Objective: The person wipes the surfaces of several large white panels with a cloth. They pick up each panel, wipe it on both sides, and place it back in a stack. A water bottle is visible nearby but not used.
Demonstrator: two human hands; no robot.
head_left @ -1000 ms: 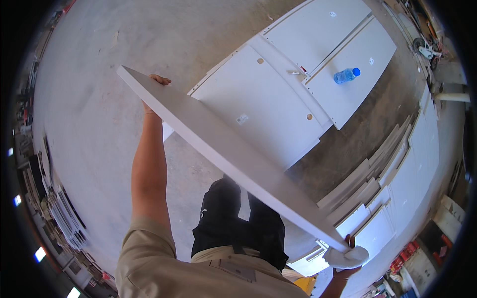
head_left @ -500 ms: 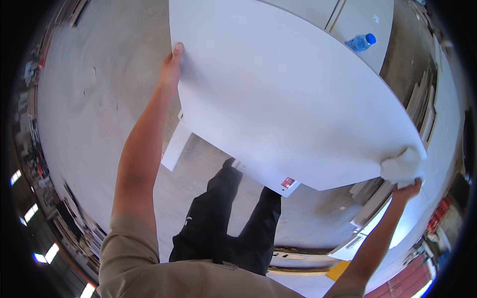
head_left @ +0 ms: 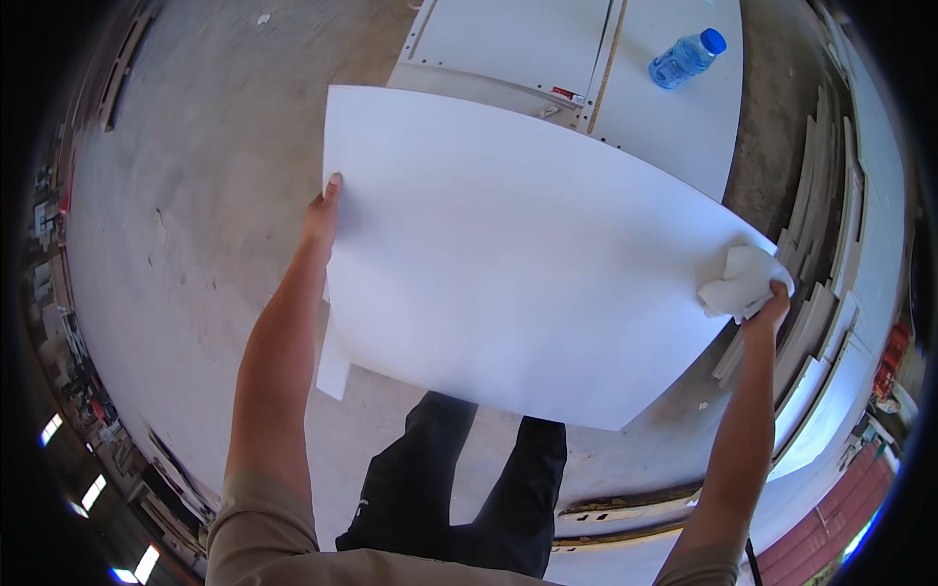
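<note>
I hold a large white rectangular panel (head_left: 518,254) flat in front of me, above the concrete floor. My left hand (head_left: 320,215) grips its left edge, thumb on the top face. At the right edge my right hand (head_left: 770,305) grips the panel together with a crumpled white cloth (head_left: 741,281) pressed against the corner. The panel hides most of the floor ahead and part of my dark trousers (head_left: 469,488).
More white panels (head_left: 547,44) lie flat on the floor beyond, with a blue plastic water bottle (head_left: 686,59) lying on one. Stacked white boards (head_left: 831,254) lean along the right side. A small white offcut (head_left: 332,366) lies below the held panel. Clutter lines the left wall.
The panel has turned from edge-on and tilted to flat and face-up, and has come lower and closer to me. Both hands have kept their grip on its ends.
</note>
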